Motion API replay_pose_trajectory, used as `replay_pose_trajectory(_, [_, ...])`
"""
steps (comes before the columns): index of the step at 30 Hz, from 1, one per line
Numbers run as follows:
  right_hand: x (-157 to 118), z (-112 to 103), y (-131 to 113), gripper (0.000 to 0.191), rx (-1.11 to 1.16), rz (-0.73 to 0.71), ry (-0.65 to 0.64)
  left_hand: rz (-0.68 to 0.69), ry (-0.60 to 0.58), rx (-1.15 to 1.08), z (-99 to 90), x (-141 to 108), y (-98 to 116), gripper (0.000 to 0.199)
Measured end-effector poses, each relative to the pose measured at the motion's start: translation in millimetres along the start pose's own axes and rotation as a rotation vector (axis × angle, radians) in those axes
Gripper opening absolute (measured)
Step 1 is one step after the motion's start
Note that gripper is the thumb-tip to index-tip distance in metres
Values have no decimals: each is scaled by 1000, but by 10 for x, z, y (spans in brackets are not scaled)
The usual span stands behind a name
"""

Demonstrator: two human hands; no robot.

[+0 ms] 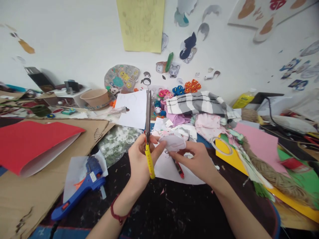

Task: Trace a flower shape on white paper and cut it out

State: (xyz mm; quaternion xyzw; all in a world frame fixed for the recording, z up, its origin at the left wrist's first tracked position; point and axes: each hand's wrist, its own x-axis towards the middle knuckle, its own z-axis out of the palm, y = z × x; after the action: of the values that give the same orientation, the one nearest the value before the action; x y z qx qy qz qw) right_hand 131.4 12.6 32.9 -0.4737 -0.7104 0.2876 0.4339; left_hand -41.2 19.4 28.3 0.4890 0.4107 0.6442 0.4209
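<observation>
My left hand [139,162] has a pair of scissors [149,161] tucked in its fingers, blades pointing up and the yellow handle hanging down over the palm. Its thumb and fingertips also reach the left edge of a small rounded white paper cutout [175,143]. From the other side, my right hand [198,159] pinches that cutout between thumb and fingers. Beneath both hands lies a larger white sheet [166,171] with dark drawn lines, partly covered. A red and black pen [179,170] rests on it.
A blue glue gun [87,186] lies left on white paper, beside cardboard [42,189] and a red sheet [32,142]. Fabric scraps [201,106] are heaped behind. Twine [279,176], a tape roll [221,146] and coloured sheets fill the right side.
</observation>
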Motion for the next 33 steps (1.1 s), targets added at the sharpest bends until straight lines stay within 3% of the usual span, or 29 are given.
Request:
replay_pose_trajectory(3, [13,-3,-7,19,56,31,-6,-14,-18,4,-8,-12,-1,28])
replay_pose_trajectory(10, [24,-30,16,13,248,55,226,-44,-116,92,30,-30,70,27])
replay_pose_trajectory(24, [39,-35,82,2,442,34,422,-106,-151,32,63,-6,65,23])
replay_pose_trajectory(33, [65,-46,78,4,577,77,331,-110,-194,2,76,7,41,22])
